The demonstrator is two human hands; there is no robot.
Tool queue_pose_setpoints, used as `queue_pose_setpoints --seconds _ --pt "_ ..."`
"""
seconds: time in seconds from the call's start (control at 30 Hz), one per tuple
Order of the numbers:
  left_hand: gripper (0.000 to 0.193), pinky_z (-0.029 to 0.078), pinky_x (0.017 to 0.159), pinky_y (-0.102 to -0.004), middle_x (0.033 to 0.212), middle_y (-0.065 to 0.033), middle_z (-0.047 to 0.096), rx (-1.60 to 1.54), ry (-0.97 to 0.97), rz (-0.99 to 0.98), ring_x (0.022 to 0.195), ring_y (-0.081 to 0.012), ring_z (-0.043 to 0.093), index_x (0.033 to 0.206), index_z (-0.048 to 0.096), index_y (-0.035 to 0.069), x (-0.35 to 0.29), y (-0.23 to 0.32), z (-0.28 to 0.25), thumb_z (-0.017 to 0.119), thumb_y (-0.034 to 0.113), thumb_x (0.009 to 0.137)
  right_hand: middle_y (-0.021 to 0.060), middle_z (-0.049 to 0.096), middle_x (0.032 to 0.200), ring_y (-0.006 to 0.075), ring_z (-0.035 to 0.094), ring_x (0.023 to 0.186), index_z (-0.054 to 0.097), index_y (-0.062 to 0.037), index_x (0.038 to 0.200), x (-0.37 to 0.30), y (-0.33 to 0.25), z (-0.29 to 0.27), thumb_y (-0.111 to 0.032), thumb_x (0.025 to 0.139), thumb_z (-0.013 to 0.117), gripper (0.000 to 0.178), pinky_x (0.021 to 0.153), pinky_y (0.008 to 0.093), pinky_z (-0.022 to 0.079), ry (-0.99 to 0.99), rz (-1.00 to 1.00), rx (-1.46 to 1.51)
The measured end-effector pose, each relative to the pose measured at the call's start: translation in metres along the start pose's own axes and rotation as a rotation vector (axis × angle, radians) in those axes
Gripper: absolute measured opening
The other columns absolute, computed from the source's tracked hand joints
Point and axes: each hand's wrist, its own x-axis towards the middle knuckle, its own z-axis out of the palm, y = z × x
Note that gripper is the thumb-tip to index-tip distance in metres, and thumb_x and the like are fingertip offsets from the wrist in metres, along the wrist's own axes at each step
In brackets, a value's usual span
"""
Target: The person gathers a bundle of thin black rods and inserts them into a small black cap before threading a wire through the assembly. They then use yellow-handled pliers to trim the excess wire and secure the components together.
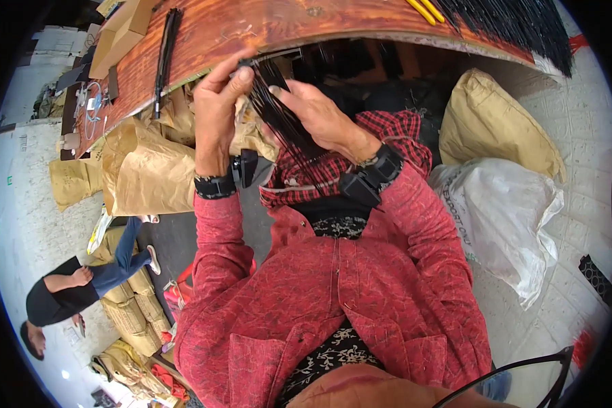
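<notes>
A bundle of thin black strands [282, 126] hangs between my hands, just off the near edge of the table, and its lower ends fan out over my lap. At its upper end, my left hand [216, 102] is closed, thumb and fingers pinching the strand tips. My right hand [323, 119] is closed on the same bundle a little lower, its thumb lying along the strands. The right fingers are partly hidden behind the bundle. Dark bands with boxy black units circle both wrists. Red-and-black checked cloth [394, 132] lies across my lap below the bundle.
The wooden table [251, 27] carries another black bundle [164, 64], a cardboard box [122, 34], yellow tool handles [425, 10] and a heap of black strands [513, 30]. Paper sacks [146, 166] stand left; a white sack [500, 217] lies right. A person [64, 292] is at far left.
</notes>
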Motion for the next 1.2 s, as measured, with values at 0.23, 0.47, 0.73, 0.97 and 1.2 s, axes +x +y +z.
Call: queue_pose_setpoints --seconds 0.23,0.47,0.73,0.97,1.2 --pt "0.038 0.048 0.085 -0.0231 0.114 -0.0059 0.067 -0.063 -0.036 0.025 0.095 -0.0106 0.063 0.130 0.059 -0.001 0.026 -0.014 -0.011 0.062 0.008 0.094 0.0111 0.068 0.081 0.0126 0.063 0.060 0.055 -0.0015 0.108 0.011 0.006 0.001 -0.036 0.104 0.045 0.036 0.055 0.0259 0.053 0.086 -0.142 0.090" --pt "0.036 0.049 0.082 -0.0202 0.112 -0.0052 0.068 -0.011 -0.013 0.059 0.093 -0.0079 0.063 0.128 0.060 -0.001 0.026 -0.015 0.002 0.064 0.009 0.093 0.0076 0.067 0.077 0.0130 0.061 0.059 0.058 0.0002 0.103 0.023 0.011 -0.009 -0.034 0.104 0.045 0.037 0.055 0.0266 0.051 0.178 -0.215 -0.223" --pt "0.037 0.047 0.076 -0.0203 0.103 -0.0034 0.069 0.072 0.027 0.107 0.087 -0.0072 0.061 0.124 0.064 0.001 0.027 -0.016 -0.001 0.070 0.009 0.089 0.0081 0.059 0.068 0.0147 0.051 0.057 0.061 0.0032 0.089 0.017 -0.016 -0.010 -0.030 0.100 0.053 0.036 0.055 0.0329 0.043 0.251 -0.128 -0.807" --pt "0.037 0.045 0.075 -0.0192 0.093 0.0006 0.066 -0.058 0.003 0.008 0.084 -0.0052 0.058 0.123 0.064 0.000 0.019 -0.011 -0.007 0.071 0.009 0.088 0.0090 0.049 0.059 0.0109 0.045 0.058 0.060 0.0014 0.085 0.008 -0.004 -0.001 -0.027 0.098 0.058 0.031 0.054 0.0332 0.041 0.329 -0.353 -0.787" --pt "0.033 0.042 0.071 -0.0172 0.081 0.0064 0.057 -0.110 -0.035 -0.033 0.076 -0.0034 0.053 0.119 0.065 0.000 0.018 -0.008 -0.014 0.071 0.009 0.088 0.0041 0.044 0.057 0.0085 0.040 0.057 0.059 0.0008 0.082 0.009 -0.010 -0.005 -0.029 0.097 0.059 0.033 0.051 0.0311 0.038 0.261 -0.294 -0.796"
